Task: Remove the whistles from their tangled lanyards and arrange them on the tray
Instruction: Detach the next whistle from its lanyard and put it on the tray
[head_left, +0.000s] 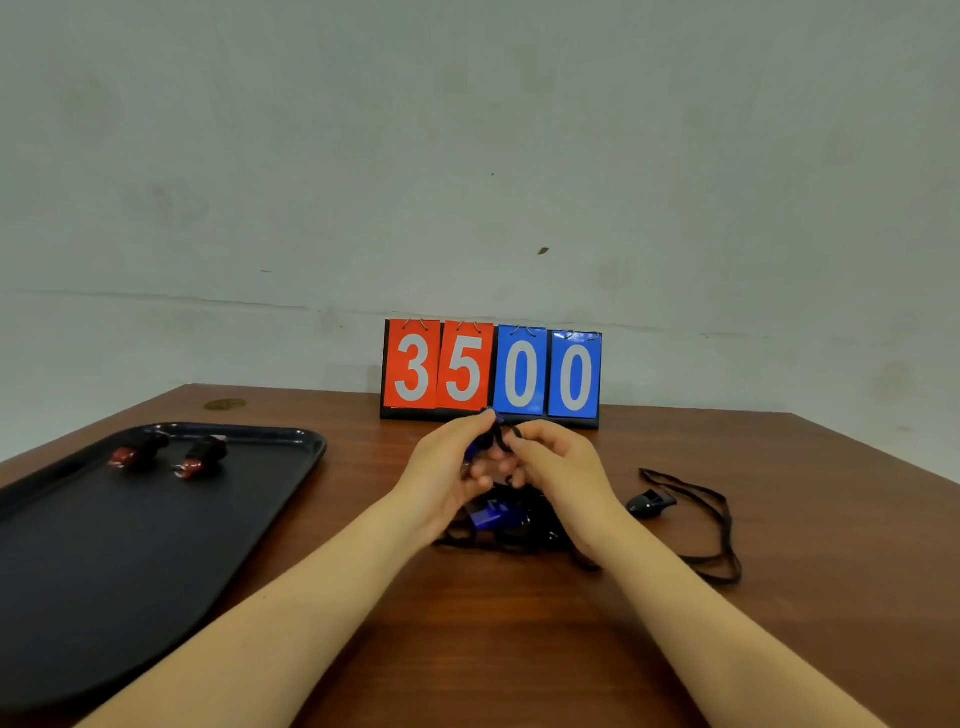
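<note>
Two red-and-black whistles, one (139, 453) beside the other (201, 459), already lie near the far end of the black tray (130, 571) at the left of a brown wooden table (519, 649), free of any cord as far as can be seen, while the rest of the job sits in front of the person: a blue whistle (485, 515) lies in a heap of tangled black lanyards (511, 535) beneath the wrists, and a black whistle (649, 503) rests well to the right, apparently attached to its looped lanyard (719, 525). By that count roughly two whistles are done and at least three remain, including the one now in hand. The left hand (449, 467) and right hand (553, 462) meet just above the heap, in front of a flip scoreboard (492, 371) reading 35 and 00; the left hand's fingers curl round a small blue whistle (474, 448), pinching it at the top between thumb and forefinger, and the right hand's fingers (519, 441) are drawn together, pinching the black cord or clip (503, 435) at that whistle's end. Whether the clip is undone cannot be told, since the fingers hide it
</note>
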